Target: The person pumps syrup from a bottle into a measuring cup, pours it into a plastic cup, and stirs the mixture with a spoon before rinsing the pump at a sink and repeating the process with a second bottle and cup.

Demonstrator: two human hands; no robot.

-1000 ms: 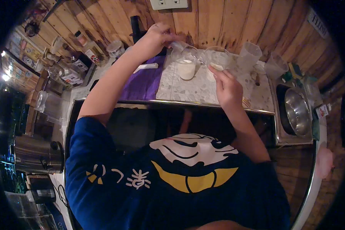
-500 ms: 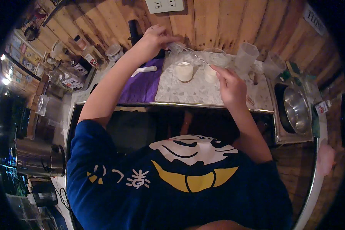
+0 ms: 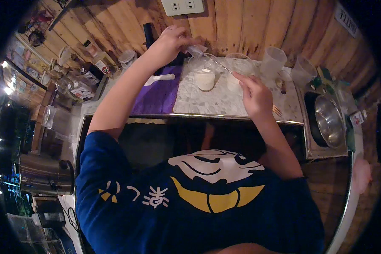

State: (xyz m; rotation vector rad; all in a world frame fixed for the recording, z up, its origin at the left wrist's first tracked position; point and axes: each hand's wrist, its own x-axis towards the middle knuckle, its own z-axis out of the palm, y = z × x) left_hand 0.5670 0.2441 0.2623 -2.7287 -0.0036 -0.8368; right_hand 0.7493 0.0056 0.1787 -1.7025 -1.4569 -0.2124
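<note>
My left hand (image 3: pixel 173 44) is closed on a small clear container (image 3: pixel 196 51), tilted above a clear plastic cup with white contents (image 3: pixel 205 80). In my right hand (image 3: pixel 255 95) is a thin metal spoon (image 3: pixel 220 64), pinched between the fingers. Its far end reaches up to the mouth of the small container; the tip itself is hard to make out. A second clear cup (image 3: pixel 240 62), also with something white low inside, stands just to the right, partly hidden by my right hand.
A purple cloth (image 3: pixel 156 97) with a white-handled utensil (image 3: pixel 160 79) lies left of the cups. Clear empty cups (image 3: pixel 273 59) stand on the right, before a sink with a metal bowl (image 3: pixel 328 120). Bottles (image 3: pixel 98 61) crowd the left. A wooden wall (image 3: pixel 237 25) rises behind.
Both hands keep their grips and nearly the same positions. The small container and spoon have shifted only slightly over the cup, and the camera view has moved a little.
</note>
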